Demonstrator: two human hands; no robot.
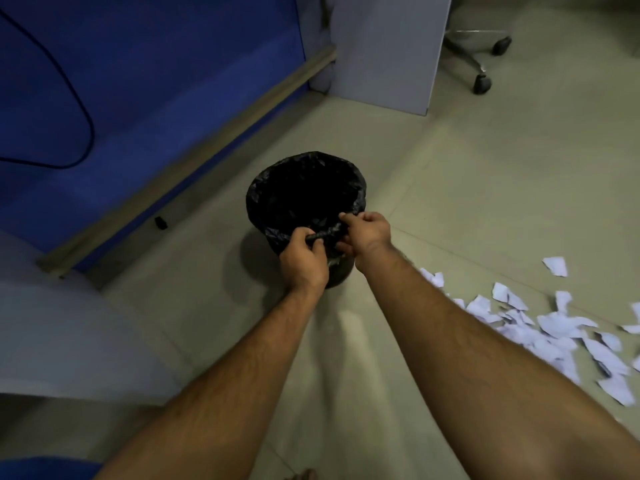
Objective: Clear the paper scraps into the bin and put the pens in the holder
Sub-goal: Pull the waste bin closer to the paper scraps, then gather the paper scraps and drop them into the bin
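Head view, looking down, close.

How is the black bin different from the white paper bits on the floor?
The round black bin lined with a plastic bag stands upright as one tall thing; the torn white paper scraps lie flat, scattered in many small pieces. The bin is dark, the scraps bright. The left hand and right hand grip the bin's rim; nothing touches the scraps. Both sit on the pale floor.

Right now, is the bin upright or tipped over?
Upright. The bin stands on the floor with its mouth facing up; both the left hand and right hand grip its near rim.
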